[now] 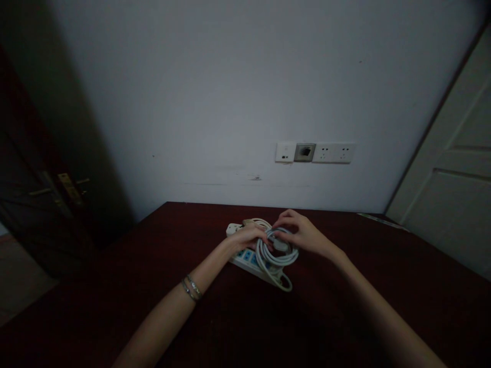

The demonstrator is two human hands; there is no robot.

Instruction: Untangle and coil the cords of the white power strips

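A white power strip [251, 267] with blue sockets lies on the dark red-brown table. Over its right part is a coiled white cable [286, 259], with one loop hanging past the strip's near end. My left hand [251, 236] has its fingers closed on the left side of the coil, above the strip. On the coil's upper right, my right hand [301, 232] grips the cable between bent thumb and fingers. A pale plug-like piece [281, 246] shows inside the coil; its exact kind is unclear. Part of the strip is hidden under my left hand and the cable.
The table [184, 327] meets a pale wall at the back. Wall sockets [333, 153] sit above its rear edge. A flat thin strip [381, 221] lies at the back right corner. Dark door at left with a handle [69, 189]; pale door [464, 168] at right.
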